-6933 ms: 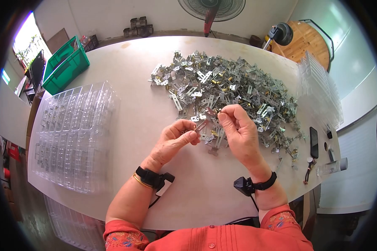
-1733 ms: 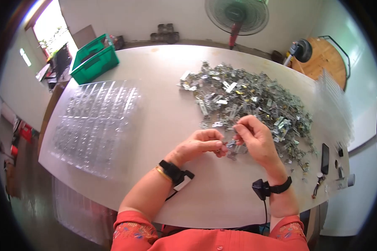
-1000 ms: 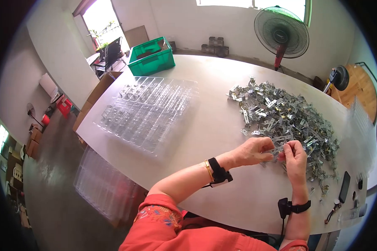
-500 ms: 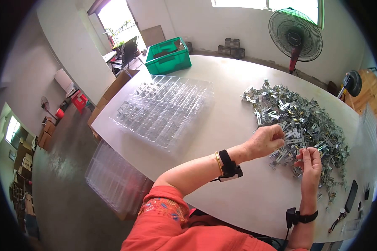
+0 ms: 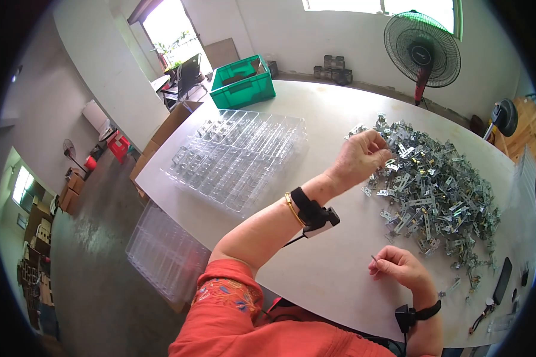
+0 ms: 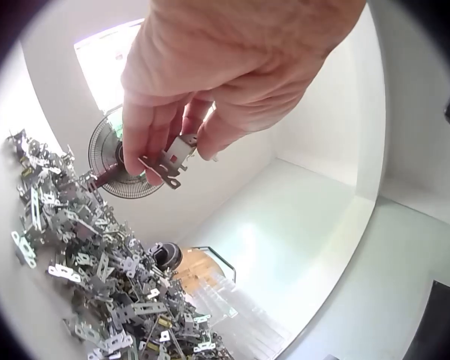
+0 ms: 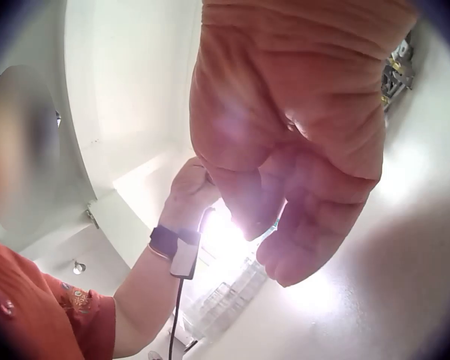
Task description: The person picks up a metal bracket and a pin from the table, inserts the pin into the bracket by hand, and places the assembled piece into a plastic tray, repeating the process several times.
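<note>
My left hand [image 5: 356,159] is raised beside the far left part of a heap of small metal brackets [image 5: 438,190]. Between its thumb and fingers it pinches a small metal bracket [image 6: 172,160] with a pale block on it, plain in the left wrist view. Nearer the table's front, my right hand [image 5: 402,268] has curled fingers and pinches a thin dark metal piece [image 5: 374,259] whose end sticks out past the fingertips. The rest of that piece is hidden by the fingers. Left of the hands lie stacked clear plastic trays [image 5: 238,160], with metal parts in some compartments.
A green crate [image 5: 242,89] stands at the table's back left edge. More clear trays [image 5: 168,253] are below the left edge, and others [image 5: 521,184] stand at the right. A phone [image 5: 502,279] lies near the right edge; a fan [image 5: 421,55] is behind the table.
The view has swung left. My hands, close together earlier, have parted: the left has moved up and away with the bracket, the right back toward my body.
</note>
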A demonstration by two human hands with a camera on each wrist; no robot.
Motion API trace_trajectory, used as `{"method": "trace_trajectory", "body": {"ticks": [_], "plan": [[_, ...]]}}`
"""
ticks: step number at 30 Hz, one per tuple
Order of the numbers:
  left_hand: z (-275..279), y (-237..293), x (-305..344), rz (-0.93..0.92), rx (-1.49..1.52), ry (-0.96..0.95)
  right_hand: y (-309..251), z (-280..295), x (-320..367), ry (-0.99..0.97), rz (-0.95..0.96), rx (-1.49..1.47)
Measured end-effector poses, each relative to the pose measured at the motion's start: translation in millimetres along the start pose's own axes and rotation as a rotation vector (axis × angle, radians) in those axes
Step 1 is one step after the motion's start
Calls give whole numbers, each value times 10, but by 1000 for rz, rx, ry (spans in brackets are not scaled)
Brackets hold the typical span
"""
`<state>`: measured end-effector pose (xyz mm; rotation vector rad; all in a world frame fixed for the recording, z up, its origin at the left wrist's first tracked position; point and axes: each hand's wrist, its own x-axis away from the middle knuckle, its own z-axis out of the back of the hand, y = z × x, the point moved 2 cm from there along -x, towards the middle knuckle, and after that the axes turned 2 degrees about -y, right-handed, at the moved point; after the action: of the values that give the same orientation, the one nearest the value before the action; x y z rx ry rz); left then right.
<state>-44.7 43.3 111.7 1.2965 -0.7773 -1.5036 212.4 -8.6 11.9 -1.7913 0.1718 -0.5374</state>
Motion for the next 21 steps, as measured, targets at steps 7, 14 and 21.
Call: {"method": "trace_trajectory", "body": {"ticks": [7,14,21], "plan": [[361,99,-126,22,-97,74,52,11,-19,29,-51,41],[1101,272,-41,91,-250,213,89,29,-19,30,-41,25],[2164,304,535,191,-553,448,107,53,-26,30,-48,6]]}}
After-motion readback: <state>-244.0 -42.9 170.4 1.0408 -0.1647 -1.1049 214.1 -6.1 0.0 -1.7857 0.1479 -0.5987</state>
